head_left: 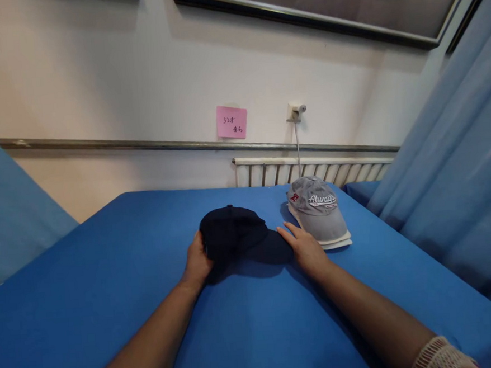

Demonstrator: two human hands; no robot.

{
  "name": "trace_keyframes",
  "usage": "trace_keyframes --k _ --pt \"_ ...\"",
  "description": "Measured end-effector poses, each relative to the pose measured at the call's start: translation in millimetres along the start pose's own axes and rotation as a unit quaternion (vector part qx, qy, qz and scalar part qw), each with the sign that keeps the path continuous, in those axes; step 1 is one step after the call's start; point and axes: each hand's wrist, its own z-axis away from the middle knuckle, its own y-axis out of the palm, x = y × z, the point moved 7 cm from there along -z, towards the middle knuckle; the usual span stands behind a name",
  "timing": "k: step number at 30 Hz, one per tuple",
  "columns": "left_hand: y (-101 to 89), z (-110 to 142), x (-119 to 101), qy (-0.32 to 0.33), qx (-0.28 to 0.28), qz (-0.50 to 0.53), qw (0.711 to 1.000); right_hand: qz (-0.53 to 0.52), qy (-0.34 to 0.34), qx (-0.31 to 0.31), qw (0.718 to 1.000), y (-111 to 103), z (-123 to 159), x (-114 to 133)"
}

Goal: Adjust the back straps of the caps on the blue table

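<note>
A dark navy baseball cap point(234, 232) is between my two hands over the blue bed, its brim pointing right. My left hand point(197, 261) is closed around the rear edge of the cap, fingers partly hidden behind it. At the brim's tip, my right hand point(307, 250) grips with its fingers on top; the thumb is out of sight. Just beyond my right hand rests a grey cap point(317, 204) with white "Always" lettering and a red patch. It sits stacked on other caps, whose pale brims point(340, 242) show below.
Blue fabric point(90, 307) covers the bed. Behind it are a metal rail point(142, 148), a radiator point(270, 171), a pink note point(231, 122) and a socket with a plugged-in cord point(294, 113). Blue curtains hang at left point(16, 217) and right point(451, 181).
</note>
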Motion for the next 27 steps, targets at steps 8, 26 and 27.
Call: trace_keyframes --k 8,26,27 --pt "43.4 28 -47 0.157 0.141 -0.321 0.923 -0.167 -0.003 -0.093 0.982 -39 41 59" --pt "55.1 57 -53 0.083 0.191 -0.322 0.923 -0.349 0.035 -0.005 0.936 -6 29 58" --pt "54.8 58 -58 0.106 0.183 -0.307 0.928 -0.361 0.042 -0.006 0.932 -6 29 57"
